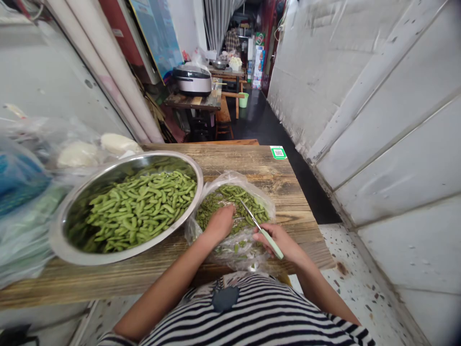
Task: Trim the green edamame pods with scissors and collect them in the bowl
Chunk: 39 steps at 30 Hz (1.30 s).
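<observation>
Right hand closed on a green-handled knife, blade slanting up-left toward the nearer left hand, curled over edamame pods, any grip hidden, in a plastic bag on the wooden surface, beside a steel bowl.

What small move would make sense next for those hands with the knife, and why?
Probably the left hand should press a few edamame pods firmly against the plastic bag before the right hand moves the green-handled knife. The pods lie loose in a heap, and the blade reaches over them close to the left fingers, so steadying them seems safest.
</observation>
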Tool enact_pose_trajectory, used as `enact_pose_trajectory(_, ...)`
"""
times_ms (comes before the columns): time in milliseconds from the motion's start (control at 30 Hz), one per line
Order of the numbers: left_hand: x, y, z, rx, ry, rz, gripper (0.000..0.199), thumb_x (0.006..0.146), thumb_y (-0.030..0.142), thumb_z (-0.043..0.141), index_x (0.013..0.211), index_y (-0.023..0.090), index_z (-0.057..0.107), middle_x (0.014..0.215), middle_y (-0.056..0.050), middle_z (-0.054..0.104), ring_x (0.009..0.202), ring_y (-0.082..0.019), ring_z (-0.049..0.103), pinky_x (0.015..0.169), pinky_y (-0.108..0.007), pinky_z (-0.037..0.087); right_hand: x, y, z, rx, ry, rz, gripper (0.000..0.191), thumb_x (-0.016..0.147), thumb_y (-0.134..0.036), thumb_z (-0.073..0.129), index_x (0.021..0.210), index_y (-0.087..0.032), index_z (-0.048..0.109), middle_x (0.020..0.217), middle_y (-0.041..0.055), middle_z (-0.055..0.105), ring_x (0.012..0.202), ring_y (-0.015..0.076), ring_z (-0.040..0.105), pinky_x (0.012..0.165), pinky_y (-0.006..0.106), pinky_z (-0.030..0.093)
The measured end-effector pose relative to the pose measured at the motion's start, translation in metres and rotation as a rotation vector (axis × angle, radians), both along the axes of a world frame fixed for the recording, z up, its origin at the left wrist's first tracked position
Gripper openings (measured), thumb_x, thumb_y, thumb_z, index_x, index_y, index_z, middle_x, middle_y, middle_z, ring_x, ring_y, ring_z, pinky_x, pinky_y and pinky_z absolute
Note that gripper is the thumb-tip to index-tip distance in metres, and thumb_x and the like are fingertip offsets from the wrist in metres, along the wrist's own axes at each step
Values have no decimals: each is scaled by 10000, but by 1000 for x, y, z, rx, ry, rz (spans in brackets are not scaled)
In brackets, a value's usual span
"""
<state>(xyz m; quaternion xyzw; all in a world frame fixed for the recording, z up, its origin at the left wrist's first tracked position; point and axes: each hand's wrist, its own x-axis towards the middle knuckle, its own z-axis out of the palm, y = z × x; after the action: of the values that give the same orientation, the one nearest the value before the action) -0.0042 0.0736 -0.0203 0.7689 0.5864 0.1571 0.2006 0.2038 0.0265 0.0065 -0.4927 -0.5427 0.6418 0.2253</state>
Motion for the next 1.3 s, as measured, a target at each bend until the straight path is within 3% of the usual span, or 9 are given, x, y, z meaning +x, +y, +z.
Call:
enact_pose_trajectory(167, -11, -1, 1, 27, -335, 134, 235, 694, 143, 562, 896, 178, 679, 774, -35, 641, 694, -168, 562, 695, -280, 435, -1, 1, -1, 8, -42, 6, 448, 738, -566, 630, 925, -167, 551, 427, -97, 388, 332, 70, 335, 321, 178, 301)
enact_pose_trajectory(267, -17, -1, -2, -40, -628, 246, 160, 689, 271, 638, 804, 170, 683, 682, -3, 639, 613, -144, 552, 624, -253, 426, 0, 3, 1, 141, -148, 62, 434, 761, -544, 619, 931, -147, 588, 512, -59, 460, 407, 79, 395, 395, 185, 336)
enact_pose_trajectory(367, -18, -4, -5, -77, -779, 353, 211, 625, 336, 714, 727, 155, 675, 660, -6, 652, 599, -144, 566, 603, -248, 427, -1, 3, 4, 314, -240, 131, 413, 774, -504, 625, 946, -129, 632, 687, 6, 576, 590, 122, 502, 535, 205, 405)
enact_pose_trajectory(600, -15, -12, 8, -178, -870, 420, 221, 566, 322, 762, 702, 154, 715, 698, -25, 705, 628, -149, 593, 657, -258, 441, -8, 5, 5, 400, -327, 188, 410, 781, -473, 620, 1037, -156, 659, 814, 26, 646, 718, 175, 550, 667, 250, 429)
enact_pose_trajectory(767, -15, -16, 12, -249, -971, 447, 242, 548, 348, 771, 670, 154, 692, 545, 16, 628, 483, -111, 509, 522, -235, 387, -9, 7, 5, 425, -379, 179, 418, 783, -479, 611, 1049, -160, 659, 818, 26, 651, 688, 168, 541, 658, 246, 418)
enact_pose_trajectory(1067, -17, -18, 11, -303, -974, 425, 244, 571, 361, 761, 653, 144, 685, 492, 20, 588, 436, -89, 457, 463, -218, 359, -9, 9, 5, 466, -397, 217, 364, 786, -482, 602, 929, -153, 665, 698, -9, 567, 624, 134, 474, 583, 209, 351)
enact_pose_trajectory(1167, -16, -19, 12, -302, -974, 419, 244, 565, 353, 772, 631, 139, 676, 487, 23, 583, 430, -80, 448, 456, -212, 358, -9, 11, 3, 487, -403, 218, 336, 787, -476, 602, 811, -146, 660, 622, -21, 498, 591, 121, 436, 539, 200, 308)
enact_pose_trajectory(1300, -15, -20, 12, -348, -1137, 451, 290, 524, 340, 805, 671, 139, 656, 549, 10, 626, 502, -107, 547, 516, -225, 435, -11, 12, 2, 418, -347, 179, 350, 758, -492, 631, 733, -142, 627, 568, -32, 440, 542, 105, 409, 497, 195, 296)
